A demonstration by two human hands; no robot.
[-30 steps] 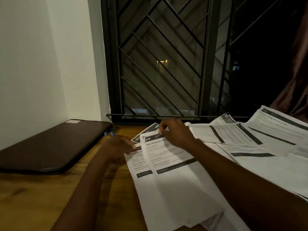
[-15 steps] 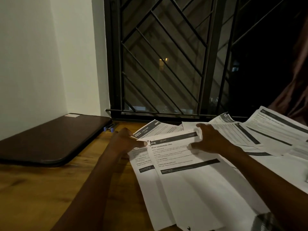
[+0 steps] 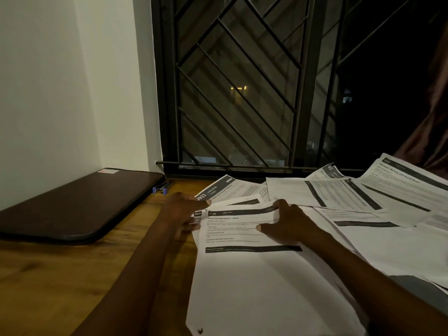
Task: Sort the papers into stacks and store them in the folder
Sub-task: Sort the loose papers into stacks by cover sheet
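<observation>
Right of the folder (image 3: 80, 204), the stack (image 3: 242, 299) now carries its top sheet (image 3: 242, 229) squared. Your right hand (image 3: 288, 226) has drawn it across and presses it with flat fingers, and your left hand (image 3: 180, 212) pinches the stack's left edge. I judge this stack nearly ready; the loose papers (image 3: 388, 197) farther right wait. A strip of bench (image 3: 48, 275) between folder and stack gives room for sliding.

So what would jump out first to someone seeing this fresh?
White printed papers sprawl over the right side of the table. At the nearest pile the left hand pinches the left edge and the right hand lies flat on top. A dark folder lies closed at far left.
</observation>
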